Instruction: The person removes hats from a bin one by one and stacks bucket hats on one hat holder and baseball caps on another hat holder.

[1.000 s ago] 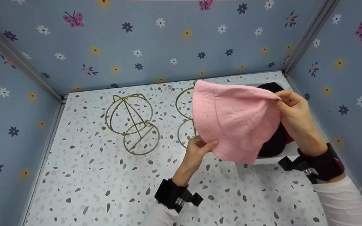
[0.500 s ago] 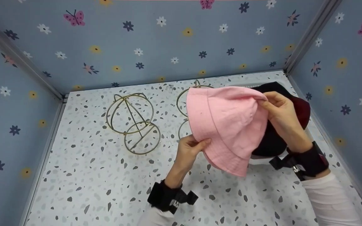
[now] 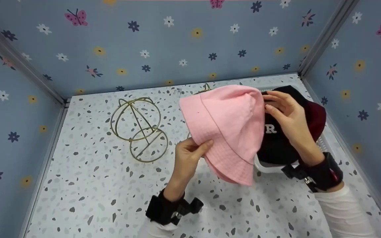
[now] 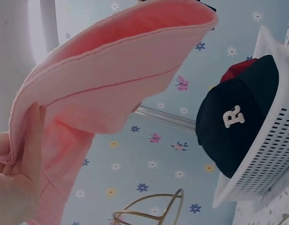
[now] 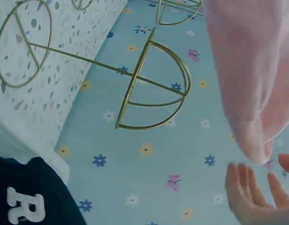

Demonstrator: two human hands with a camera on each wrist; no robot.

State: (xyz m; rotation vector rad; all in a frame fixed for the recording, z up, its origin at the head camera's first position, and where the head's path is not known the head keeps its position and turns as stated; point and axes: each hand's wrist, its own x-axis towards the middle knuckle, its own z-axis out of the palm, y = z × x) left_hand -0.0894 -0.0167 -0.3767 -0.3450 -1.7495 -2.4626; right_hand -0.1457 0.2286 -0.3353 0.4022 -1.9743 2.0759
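A pink bucket hat point(image 3: 228, 124) is held up in the air over the table by my left hand point(image 3: 186, 157), which pinches its brim between thumb and fingers. In the left wrist view the hat's point(image 4: 102, 89) brim stretches up and to the right from that grip. My right hand point(image 3: 288, 115) is beside the crown with its fingers loosely bent. The right wrist view shows this hand point(image 5: 257, 197) apart from the hat point(image 5: 247, 93), with nothing held. Behind the right hand lies a black cap point(image 3: 273, 148) with a white letter R.
The black cap and a dark red cap point(image 3: 317, 117) sit in a white perforated basket point(image 3: 266, 169) at the right. A gold wire hat stand point(image 3: 147, 140) stands on the left of the speckled table point(image 3: 88, 188). Another wire stand point(image 5: 130, 75) is mostly behind the hat in the head view.
The pink hat has moved left with my left hand. My right hand, which pinched the crown, has let go of it. More of the black cap shows.
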